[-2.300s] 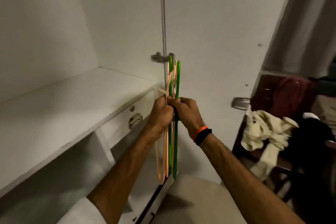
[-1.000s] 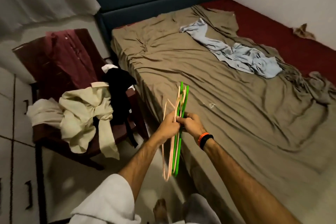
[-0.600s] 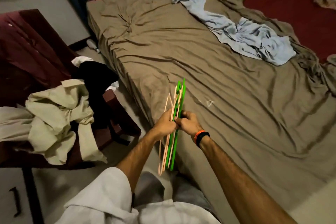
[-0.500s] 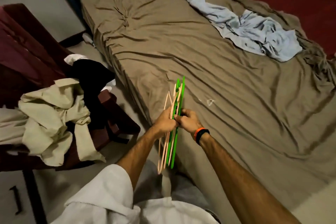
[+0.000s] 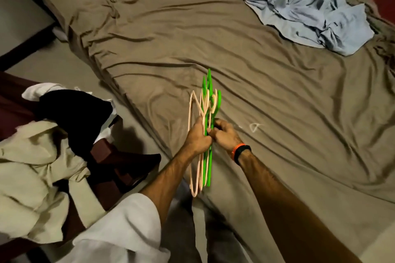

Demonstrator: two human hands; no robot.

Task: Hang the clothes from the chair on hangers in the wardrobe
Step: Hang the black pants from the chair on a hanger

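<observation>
Since 2.3 seconds ago the view has swung from the white wardrobe shelf to the bed, and over the last half second the camera has tipped further down, so the chair now sits lower at 9 o'clock.

Both hands meet at the centre of the view, clenched around 1 bundle of hangers (image 5: 206, 134) held upright. The left hand (image 5: 197, 137) wraps its fingers around the bundle's middle from the 9 o'clock side. The right hand (image 5: 224, 134), with an orange and black wristband (image 5: 240, 151), pinches the same bundle from the 3 o'clock side. Pale peach hangers lie on the left of the bundle and bright green ones on the right, their hooks pointing to 12 o'clock above the hands; the exact count cannot be told.

Behind the hands, from 12 to 4 o'clock, spreads a bed with a creased brown sheet (image 5: 213, 38). A crumpled light blue garment (image 5: 299, 6) lies on it at 1 o'clock, well apart from the hands.

At 9 o'clock stands the dark red chair (image 5: 104, 151), just beside the bed, heaped with the clothes to be hung: a cream garment (image 5: 32, 166) in front and a black garment (image 5: 72, 111) behind it.

The step in hand looks like separating 1 hanger from the bundle. To do it well, the left hand should probably hold the rest steady while the right slides a single hanger upward, freeing its hook so it does not snag the others.
</observation>
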